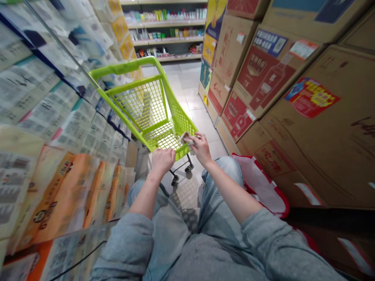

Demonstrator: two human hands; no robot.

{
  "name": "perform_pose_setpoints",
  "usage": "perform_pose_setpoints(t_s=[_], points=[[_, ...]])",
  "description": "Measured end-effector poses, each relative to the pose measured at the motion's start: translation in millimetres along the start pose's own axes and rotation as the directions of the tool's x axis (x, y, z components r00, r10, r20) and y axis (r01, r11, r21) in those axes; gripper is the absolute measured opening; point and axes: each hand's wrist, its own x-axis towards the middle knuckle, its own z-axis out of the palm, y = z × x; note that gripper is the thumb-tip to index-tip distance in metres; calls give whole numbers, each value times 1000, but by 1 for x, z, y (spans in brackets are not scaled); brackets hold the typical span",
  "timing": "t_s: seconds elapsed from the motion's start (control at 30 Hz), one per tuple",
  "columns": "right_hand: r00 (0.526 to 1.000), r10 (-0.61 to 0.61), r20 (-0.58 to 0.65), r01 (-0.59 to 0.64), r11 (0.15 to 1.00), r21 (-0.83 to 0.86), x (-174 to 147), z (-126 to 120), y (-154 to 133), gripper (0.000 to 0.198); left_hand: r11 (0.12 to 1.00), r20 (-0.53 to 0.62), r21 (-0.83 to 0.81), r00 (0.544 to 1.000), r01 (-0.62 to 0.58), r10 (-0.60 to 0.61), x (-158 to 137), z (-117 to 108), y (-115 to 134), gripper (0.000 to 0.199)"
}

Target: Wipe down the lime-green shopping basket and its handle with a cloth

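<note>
A lime-green shopping cart (pixel 137 128) with a plastic lattice basket stands in the aisle before my knees, its black wheels on the tiled floor. My left hand (pixel 163 157) is closed around the cart's near rim, knuckles up. At the near right corner, my right hand (pixel 199 146) pinches a crumpled, stained whitish cloth or tissue (pixel 186 137) against the rim. Which of the two materials it is, I cannot tell. The basket's bottom shows through its grid, with nothing lying on it.
Stacked packs of paper goods (pixel 64 109) line the left side, orange packs (pixel 67 191) nearest. Cardboard boxes (pixel 293 128) rise on the right. Beside my right knee lies a red-and-white bag (pixel 260 183). Shelves of bottles and tubes (pixel 166 23) close the far end.
</note>
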Motion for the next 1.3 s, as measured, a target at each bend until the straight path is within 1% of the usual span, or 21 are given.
perform_pose_setpoints(t_s=[0.07, 0.1, 0.27, 0.33, 0.43, 0.5, 0.63, 0.7, 0.77, 0.83, 0.9, 0.97, 1.0, 1.07, 1.17, 1.23, 1.3], points=[[1000, -23, -8, 23, 999, -24, -8, 1, -9, 25, 1000, 3, -20, 1000, 9, -9, -4, -1, 2, 46], [999, -42, 9, 42, 999, -24, -14, 3, -16, 25, 1000, 5, -26, 1000, 15, -15, -6, -1, 3, 46], [974, -148, 171, 150, 989, 2, -34, 12, -47, 25, 999, 36, -30, 998, 43, -42, -15, -3, 8, 48], [964, -167, 205, 171, 985, -5, -34, 8, -50, 26, 999, 37, -41, 999, 36, -34, -18, -5, 9, 47], [953, -191, 235, 202, 979, -23, -26, -4, -39, 28, 998, 31, -63, 999, 30, -28, -20, -7, 11, 46], [962, -176, 208, 188, 981, -41, -19, -14, -24, 28, 995, 30, -93, 999, 38, -35, -20, -8, 13, 45], [992, -97, 81, 100, 994, -37, -10, -25, 6, 28, 988, 44, -140, 997, 67, -62, -16, -6, 17, 45], [998, -60, 21, 61, 997, -39, -10, -24, 11, 28, 988, 59, -135, 996, 77, -70, -12, -4, 19, 45], [999, -48, -5, 48, 998, -39, -14, -19, 8, 25, 990, 72, -114, 995, 79, -71, -9, -3, 22, 44], [997, -74, 29, 74, 997, -24, -21, -12, 2, 21, 993, 81, -88, 995, 72, -65, -7, -3, 23, 43], [988, -121, 97, 122, 993, -2, -26, -7, -3, 17, 995, 87, -76, 994, 67, -60, -6, -4, 24, 41], [980, -144, 137, 146, 989, -4, -28, -6, -2, 16, 995, 95, -83, 994, 61, -53, -6, -5, 24, 39], [981, -138, 139, 141, 990, -16, -26, -8, 1, 15, 994, 99, -90, 994, 58, -49, -6, -5, 24, 38], [992, -84, 99, 90, 994, -56, -19, -15, 12, 13, 993, 104, -103, 994, 48, -38, -7, -5, 23, 37], [999, 23, -34, -26, 995, -94, -5, -27, 30, 12, 991, 91, -129, 996, 33, -22, -10, -5, 23, 32], [994, 72, -86, -78, 995, -69, 1, -29, 36, 15, 986, 92, -162, 996, 27, -12, -11, -6, 23, 30], [989, 115, -89, -117, 993, -14, -1, -24, 36, 20, 980, 107, -196, 994, 18, 3, -10, -10, 21, 31]])
